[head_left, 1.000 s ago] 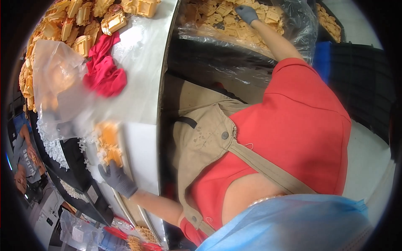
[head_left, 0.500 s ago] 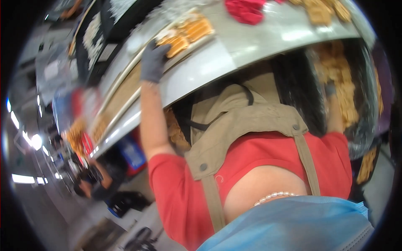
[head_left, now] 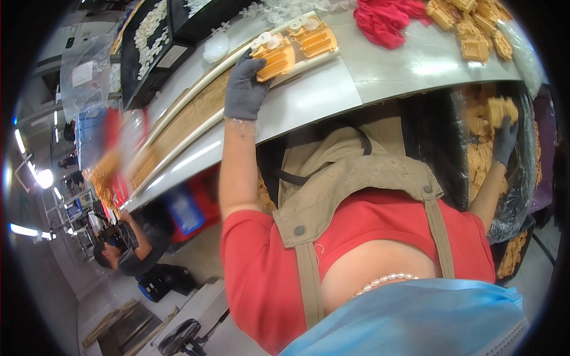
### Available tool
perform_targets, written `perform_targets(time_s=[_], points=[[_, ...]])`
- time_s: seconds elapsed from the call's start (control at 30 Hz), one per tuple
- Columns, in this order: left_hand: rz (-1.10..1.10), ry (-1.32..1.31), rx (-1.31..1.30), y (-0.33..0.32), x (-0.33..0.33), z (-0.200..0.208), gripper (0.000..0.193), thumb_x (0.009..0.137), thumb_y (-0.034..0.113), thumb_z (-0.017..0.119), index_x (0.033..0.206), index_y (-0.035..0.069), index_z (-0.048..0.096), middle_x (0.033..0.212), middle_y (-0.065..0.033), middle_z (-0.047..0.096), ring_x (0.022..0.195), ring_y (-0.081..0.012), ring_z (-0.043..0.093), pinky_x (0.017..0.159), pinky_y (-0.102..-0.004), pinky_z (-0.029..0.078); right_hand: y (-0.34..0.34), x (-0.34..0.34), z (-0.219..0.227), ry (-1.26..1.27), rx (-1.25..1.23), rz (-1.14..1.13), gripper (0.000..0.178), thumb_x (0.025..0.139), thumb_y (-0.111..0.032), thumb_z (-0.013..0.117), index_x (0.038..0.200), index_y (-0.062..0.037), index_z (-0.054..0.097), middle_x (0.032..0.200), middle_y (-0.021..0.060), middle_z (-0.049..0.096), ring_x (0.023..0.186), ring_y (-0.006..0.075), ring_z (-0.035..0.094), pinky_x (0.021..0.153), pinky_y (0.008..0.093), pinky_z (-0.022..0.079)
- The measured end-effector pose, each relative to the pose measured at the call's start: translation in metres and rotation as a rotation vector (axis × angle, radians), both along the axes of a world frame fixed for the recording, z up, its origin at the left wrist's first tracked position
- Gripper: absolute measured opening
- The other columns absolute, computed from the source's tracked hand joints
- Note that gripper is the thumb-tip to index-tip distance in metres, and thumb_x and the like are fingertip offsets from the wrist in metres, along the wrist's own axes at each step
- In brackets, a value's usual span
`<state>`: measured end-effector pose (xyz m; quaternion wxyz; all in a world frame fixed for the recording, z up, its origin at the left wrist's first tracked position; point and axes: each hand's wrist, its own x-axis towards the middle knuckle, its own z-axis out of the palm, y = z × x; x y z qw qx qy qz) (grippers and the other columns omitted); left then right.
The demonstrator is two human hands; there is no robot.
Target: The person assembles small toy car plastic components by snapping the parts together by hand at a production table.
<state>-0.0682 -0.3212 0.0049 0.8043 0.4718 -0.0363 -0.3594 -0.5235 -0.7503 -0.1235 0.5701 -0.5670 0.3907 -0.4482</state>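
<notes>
In a grey glove, my left hand (head_left: 246,86) grips the edge of an orange-yellow moulded plastic part (head_left: 276,65). That part lies on a track with two pale rails (head_left: 196,101), and small whitish pieces sit on its far edge. Just right of it on the rails is a second orange-yellow part (head_left: 317,41), also with whitish pieces on it. At the far right my gloved right hand (head_left: 506,141) has its fingers closed on a tan-yellow moulded part (head_left: 502,111). It is held over a plastic-lined bin (head_left: 515,188) with many similar parts inside.
A pink-red cloth (head_left: 386,22) and a pile of yellow parts (head_left: 469,26) lie on the metal table (head_left: 392,66). Black trays (head_left: 155,56) of small white pieces stand at the back left. Another person (head_left: 133,249) works farther down the table, above a blue crate (head_left: 185,210).
My right hand, earlier down among the parts in the bin, now holds one up above them. My left hand stays at the part on the rails. The whole view has shifted slightly.
</notes>
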Motion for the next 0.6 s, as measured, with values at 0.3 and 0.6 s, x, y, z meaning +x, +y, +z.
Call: perform_targets(time_s=[0.3,0.6], points=[[-0.102,0.223,-0.092,-0.010,-0.056,0.008,0.050,0.076,0.006,0.052,0.123,-0.007,0.042,0.120,-0.0210,0.049,0.111,-0.0323,0.049,0.098,-0.0447,0.039,0.176,0.227,0.143,0.074,0.042,0.865,0.045,0.083,-0.024,0.064,0.119,-0.0014,0.050,0.102,0.0065,0.060,0.091,0.0140,0.060,0.078,0.0265,0.051],[-0.135,0.083,-0.267,-0.035,-0.085,-0.002,0.058,0.090,0.050,0.043,0.125,0.003,0.042,0.124,-0.0115,0.050,0.113,-0.0247,0.049,0.098,-0.0391,0.039,0.223,0.279,0.160,0.260,0.038,1.068,0.038,0.081,-0.021,0.065,0.112,-0.0030,0.054,0.082,0.0013,0.058,0.072,0.0065,0.054,0.063,0.0197,0.044]])
